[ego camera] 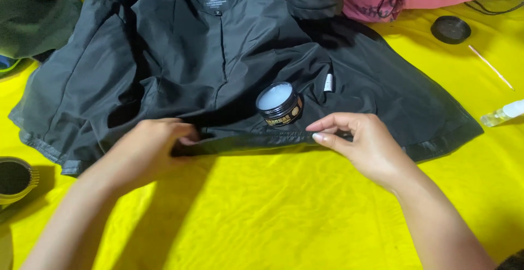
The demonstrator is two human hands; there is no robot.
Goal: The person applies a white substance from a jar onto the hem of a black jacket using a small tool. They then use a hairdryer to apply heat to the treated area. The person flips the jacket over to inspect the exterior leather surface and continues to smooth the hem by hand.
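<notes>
We see the open black jar of white cream (279, 103) on the black leather jacket (180, 68), its round black lid (450, 29) lying well to the right on the yellow cloth (284, 210).

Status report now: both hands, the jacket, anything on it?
Left hand and right hand pinch hem of black jacket. Open cream jar sits on jacket.

Head camera looks steeply down, close above the yellow cloth (284, 204).
</notes>
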